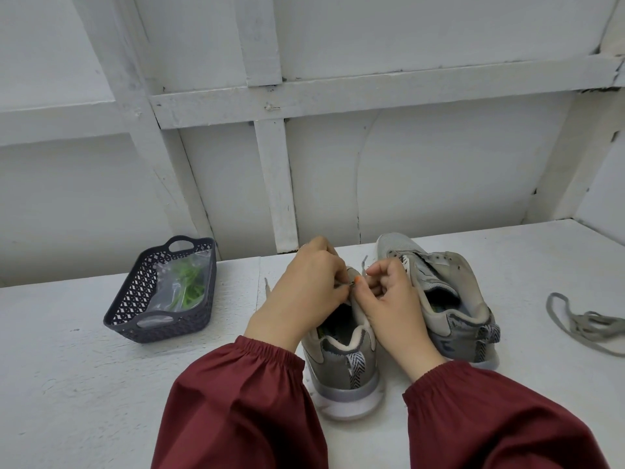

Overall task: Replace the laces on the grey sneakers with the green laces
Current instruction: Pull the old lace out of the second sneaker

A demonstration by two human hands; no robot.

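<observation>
Two grey sneakers stand side by side on the white table, heels toward me. The left sneaker (345,360) is under both hands. My left hand (304,292) pinches its grey lace over the tongue, and my right hand (389,299) pinches the lace beside it. A lace end (363,264) sticks up between the hands; another end (268,289) lies left of my left hand. The right sneaker (449,289) has no lace in its eyelets. The green laces (191,282) sit in a clear bag inside a dark basket.
The dark plastic basket (135,299) stands at the left of the table. A loose grey lace (585,324) lies at the right edge. A white panelled wall rises just behind the table. Dark red sleeves cover both forearms.
</observation>
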